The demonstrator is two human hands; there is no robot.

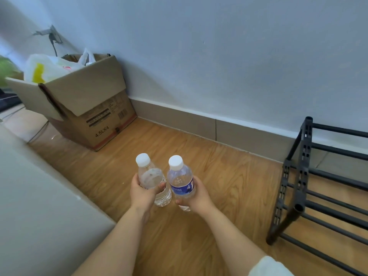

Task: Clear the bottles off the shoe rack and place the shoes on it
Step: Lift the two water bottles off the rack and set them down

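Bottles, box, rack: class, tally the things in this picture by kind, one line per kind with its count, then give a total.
Bottles: 2, one with a red label in the left hand, one with a blue label in the right hand
Cardboard box: 1
Shoe rack: 1
Total: 4

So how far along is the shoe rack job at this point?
Done: the visible part of the black shoe rack has no bottles on it. In hand: the left hand grips a clear bottle and the right hand a blue-labelled bottle, both held above the wooden floor. Left: setting them down and placing the shoes; none are in view.
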